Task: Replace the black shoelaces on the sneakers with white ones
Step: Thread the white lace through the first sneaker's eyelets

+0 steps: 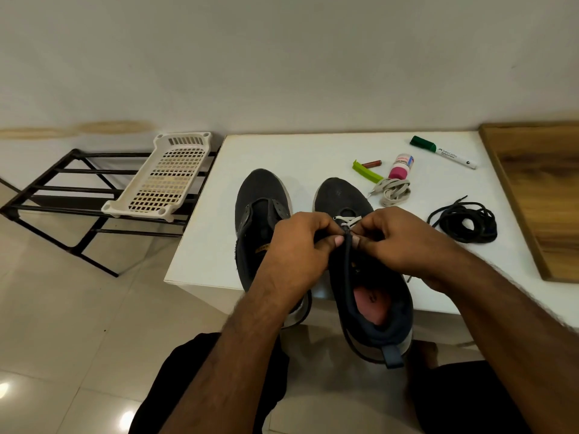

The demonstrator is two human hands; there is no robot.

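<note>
- Both hands work at the throat of the right-hand sneaker [360,277]. The fingers of the left hand [300,242] are curled, with thumb and forefinger pressed together at the lace area; the fingers of the right hand [398,242] are curled likewise, pinching from the opposite side.
- Between the two sets of fingertips a short run of white lace [347,221] is visible, crossed once over the eyelets nearest the toe. Which hand holds which end cannot be told, because the fingers cover the lace ends.
- Judged status of this sneaker: black lace removed, white lacing begun at the first row only. The rows from the fingers back toward the heel remain unlaced.
- Just beyond the left hand's knuckles stands the second sneaker [263,214]. Its eyelet flaps lie open with no lace showing. Judged status: black lace out, white lace not yet fitted.
- Beyond the right hand's fingers, near the toe of the laced sneaker, lies a bundled white lace [394,191], presumably the spare for the second sneaker.
- Further out from the right hand lies a coil of black laces [468,222] on the white table [313,151]. Removal therefore appears complete.
- Past the bundled lace: a pink-capped bottle [401,167], a green clip [366,172] and a green marker [443,151].
- Remaining work: most of the first sneaker, all of the second.
</note>
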